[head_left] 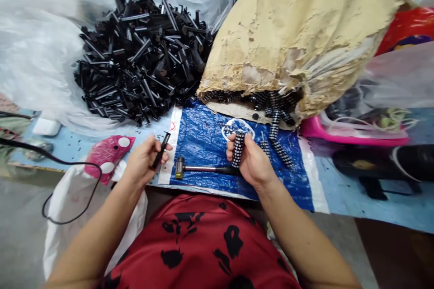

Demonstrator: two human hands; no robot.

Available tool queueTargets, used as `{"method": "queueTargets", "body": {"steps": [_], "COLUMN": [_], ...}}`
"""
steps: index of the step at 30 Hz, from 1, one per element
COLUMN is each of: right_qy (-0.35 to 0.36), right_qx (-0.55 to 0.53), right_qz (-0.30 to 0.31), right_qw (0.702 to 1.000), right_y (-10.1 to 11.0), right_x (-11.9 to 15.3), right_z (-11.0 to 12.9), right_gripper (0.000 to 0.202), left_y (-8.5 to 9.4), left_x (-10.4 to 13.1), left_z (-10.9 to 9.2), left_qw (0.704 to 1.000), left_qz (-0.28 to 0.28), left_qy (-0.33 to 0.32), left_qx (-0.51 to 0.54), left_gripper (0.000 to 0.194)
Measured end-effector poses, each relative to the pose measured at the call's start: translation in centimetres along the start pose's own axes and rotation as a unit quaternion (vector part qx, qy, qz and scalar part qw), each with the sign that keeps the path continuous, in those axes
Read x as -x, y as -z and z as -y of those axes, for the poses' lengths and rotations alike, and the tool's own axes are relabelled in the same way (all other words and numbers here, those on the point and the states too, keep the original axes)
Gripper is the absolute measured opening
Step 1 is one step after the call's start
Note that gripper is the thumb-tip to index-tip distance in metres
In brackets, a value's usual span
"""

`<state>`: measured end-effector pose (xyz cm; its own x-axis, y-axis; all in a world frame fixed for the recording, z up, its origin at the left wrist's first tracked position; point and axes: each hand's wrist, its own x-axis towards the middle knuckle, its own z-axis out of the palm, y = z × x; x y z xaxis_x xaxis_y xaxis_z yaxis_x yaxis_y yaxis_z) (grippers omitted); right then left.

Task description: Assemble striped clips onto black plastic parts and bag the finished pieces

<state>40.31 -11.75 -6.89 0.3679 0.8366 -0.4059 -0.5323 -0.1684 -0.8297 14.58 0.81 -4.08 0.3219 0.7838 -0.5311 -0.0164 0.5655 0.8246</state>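
Observation:
My left hand (145, 159) holds a slim black plastic piece (161, 151) between its fingers, tilted upward. In my right hand (253, 158) is a black cylinder with white markings (238, 150), held upright by thumb and fingers. A small hammer (200, 169) lies on the blue sheet (203, 140) between the two hands, its handle end passing behind the right hand. Similar marked cylinders (281, 153) rest to the right of that hand, and more show in the mouth of the yellow sack (288, 31). Just behind the right hand lies a white ring-shaped item (226, 130).
A large heap of black plastic pieces (142, 63) sits at the back left on clear plastic. The pink packet (106, 158) and a black cord (74, 161) are at the left. To the right are a pink tray (352, 137) and a dark cylindrical object (379, 162).

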Motion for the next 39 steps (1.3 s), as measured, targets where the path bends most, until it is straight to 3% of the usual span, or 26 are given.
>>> {"method": "queueTargets", "body": {"steps": [5, 10, 13, 16, 20, 22, 25, 27, 28, 31, 35, 39], "right_qy": [0.023, 0.000, 0.003, 0.029, 0.117, 0.215, 0.379, 0.458, 0.484, 0.520, 0.536, 0.555], "right_qx": [0.007, -0.025, -0.065, -0.083, 0.063, 0.206, 0.403, 0.468, 0.481, 0.481, 0.495, 0.511], "right_qz": [0.042, 0.034, -0.003, -0.045, -0.018, 0.030, 0.108, 0.139, 0.141, 0.112, 0.112, 0.089], "right_qw": [0.999, 0.999, 0.998, 0.995, 0.991, 0.954, 0.826, 0.743, 0.717, 0.696, 0.674, 0.650], "right_y": [-2.6, -3.5, -4.3, -5.4, -5.3, -3.9, -1.4, -0.3, 0.0, -0.2, -1.0, -1.3], "right_x": [0.2, 1.0, 1.1, 1.0, 1.0, 1.2, 1.2, 1.2, 1.3, 1.7, 2.5, 2.7], "right_z": [-0.6, -1.6, -2.1, -2.5, -2.8, -2.9, -2.9, -2.8, -2.7, -2.4, -2.5, -2.9], "right_gripper": [0.055, 0.059, 0.053, 0.047, 0.050, 0.064, 0.110, 0.113, 0.110, 0.108, 0.108, 0.104], "left_y": [-2.4, -4.6, -6.3, -8.1, -9.0, -8.4, -7.2, -6.8, -6.7, -7.2, -8.1, -8.2], "left_x": [0.4, 0.7, 0.7, 0.6, 0.6, 0.8, 1.1, 1.3, 1.4, 1.4, 1.6, 1.8], "left_z": [1.8, 2.9, 3.8, 4.7, 4.6, 4.1, 3.5, 3.5, 3.6, 4.1, 4.5, 4.2], "left_qw": [0.998, 0.993, 0.985, 0.964, 0.930, 0.933, 0.946, 0.950, 0.953, 0.971, 0.982, 0.986], "left_qz": [0.038, 0.117, 0.131, 0.130, 0.148, 0.148, 0.161, 0.177, 0.179, 0.146, 0.094, 0.128], "left_qy": [-0.007, -0.022, -0.080, -0.178, -0.246, -0.231, -0.192, -0.170, -0.157, -0.122, -0.131, -0.104], "left_qx": [0.057, 0.003, -0.077, -0.147, -0.230, -0.232, -0.207, -0.195, -0.186, -0.145, -0.097, -0.038], "left_gripper": [0.050, 0.044, 0.041, 0.037, 0.027, 0.026, 0.029, 0.036, 0.041, 0.057, 0.054, 0.050]}}
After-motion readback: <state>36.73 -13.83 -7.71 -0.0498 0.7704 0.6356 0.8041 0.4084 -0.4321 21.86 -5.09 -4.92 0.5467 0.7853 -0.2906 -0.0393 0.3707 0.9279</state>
